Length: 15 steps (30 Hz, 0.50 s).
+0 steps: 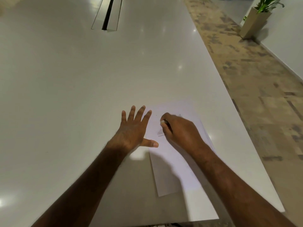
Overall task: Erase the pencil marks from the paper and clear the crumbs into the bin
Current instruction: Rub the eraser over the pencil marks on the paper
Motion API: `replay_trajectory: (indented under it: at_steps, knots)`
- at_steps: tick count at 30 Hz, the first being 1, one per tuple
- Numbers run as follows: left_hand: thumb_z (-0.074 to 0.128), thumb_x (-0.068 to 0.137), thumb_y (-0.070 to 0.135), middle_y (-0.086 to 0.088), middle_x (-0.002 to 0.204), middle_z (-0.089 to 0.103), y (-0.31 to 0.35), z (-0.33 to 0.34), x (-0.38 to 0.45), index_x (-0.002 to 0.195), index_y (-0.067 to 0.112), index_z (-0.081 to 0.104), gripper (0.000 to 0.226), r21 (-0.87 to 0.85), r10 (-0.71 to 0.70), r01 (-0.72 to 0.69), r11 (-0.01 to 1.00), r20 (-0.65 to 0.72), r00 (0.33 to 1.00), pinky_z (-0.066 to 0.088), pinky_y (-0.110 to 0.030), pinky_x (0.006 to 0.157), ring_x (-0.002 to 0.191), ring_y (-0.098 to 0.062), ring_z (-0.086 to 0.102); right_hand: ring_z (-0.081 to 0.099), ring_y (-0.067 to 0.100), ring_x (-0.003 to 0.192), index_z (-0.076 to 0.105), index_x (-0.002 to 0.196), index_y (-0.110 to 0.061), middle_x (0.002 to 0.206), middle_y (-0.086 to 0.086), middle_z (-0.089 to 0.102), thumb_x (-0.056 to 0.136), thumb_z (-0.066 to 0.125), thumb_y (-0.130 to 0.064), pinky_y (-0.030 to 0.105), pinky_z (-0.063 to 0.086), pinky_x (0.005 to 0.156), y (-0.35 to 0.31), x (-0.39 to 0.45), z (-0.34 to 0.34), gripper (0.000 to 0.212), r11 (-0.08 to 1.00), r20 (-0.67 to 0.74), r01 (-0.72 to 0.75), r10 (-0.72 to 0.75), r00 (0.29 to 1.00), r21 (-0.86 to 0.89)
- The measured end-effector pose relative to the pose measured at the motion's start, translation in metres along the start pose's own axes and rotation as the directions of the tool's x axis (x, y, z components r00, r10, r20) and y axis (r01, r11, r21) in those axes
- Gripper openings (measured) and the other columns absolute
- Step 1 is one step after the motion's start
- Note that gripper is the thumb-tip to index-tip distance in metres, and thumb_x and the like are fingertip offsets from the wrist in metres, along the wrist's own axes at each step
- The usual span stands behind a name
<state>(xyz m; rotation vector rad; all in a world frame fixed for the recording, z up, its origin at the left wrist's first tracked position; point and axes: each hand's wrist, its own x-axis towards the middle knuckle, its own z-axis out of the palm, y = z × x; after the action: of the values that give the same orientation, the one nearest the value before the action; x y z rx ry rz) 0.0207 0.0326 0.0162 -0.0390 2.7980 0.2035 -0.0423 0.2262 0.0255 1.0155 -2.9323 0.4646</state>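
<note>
We see the left hand (133, 128) spread flat, fingers wide, pressing the left edge of the paper (172, 163) near the table's (73, 87) right edge. The right hand (179, 130) curls round a small pale eraser (162, 122), mostly hidden, over faint pencil marks (160, 133); we cannot make out any crumbs.

1. Support surface: a long, glossy white table (68, 82), with ceiling lights reflected in its top.
2. A slot-shaped cable channel (108, 13) with a dark opening is set into the far middle of the table.
3. One white paper sheet (170, 169) lies flat near the near right edge, angled, bearing faint grey pencil marks (160, 133).
</note>
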Motion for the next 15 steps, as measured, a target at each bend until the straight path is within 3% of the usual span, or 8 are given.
replay_trajectory:
  at_steps: [2,8,15]
  knots:
    - [0.051,0.069,0.093,-0.006,0.170,-0.024,0.001,-0.001,-0.001,0.162,0.024,-0.017,0.134,0.012,-0.004,0.004,1.000,0.004,1.000,-0.002,-0.065,0.123,0.154,-0.039,-0.023,0.063,0.017,0.075,0.060,0.110,-0.026,0.092,-0.008,0.070,0.111,0.044,-0.035,0.034,0.051,0.069,0.002,0.007,-0.002,0.018,0.999,-0.014,-0.031,0.032,0.999,0.012]
    - [0.049,0.069,0.094,-0.006,0.170,-0.024,0.002,-0.002,-0.001,0.162,0.023,-0.018,0.135,0.023,-0.005,0.005,1.000,0.008,1.000,-0.001,-0.066,0.123,0.155,-0.040,-0.022,0.063,0.011,0.071,0.061,0.110,-0.028,0.088,-0.008,0.070,0.111,0.044,-0.037,0.035,0.057,0.067,-0.015,-0.023,-0.001,0.020,0.998,0.027,0.066,-0.066,0.997,0.003]
    - [0.050,0.071,0.091,-0.006,0.169,-0.025,0.002,-0.004,-0.002,0.162,0.023,-0.018,0.133,0.012,0.002,-0.002,1.000,0.011,1.000,-0.002,-0.065,0.123,0.154,-0.039,-0.024,0.063,0.015,0.071,0.060,0.107,-0.028,0.087,-0.007,0.069,0.110,0.044,-0.035,0.039,0.058,0.070,-0.006,-0.003,0.001,0.017,1.000,-0.040,-0.012,0.012,0.999,-0.004]
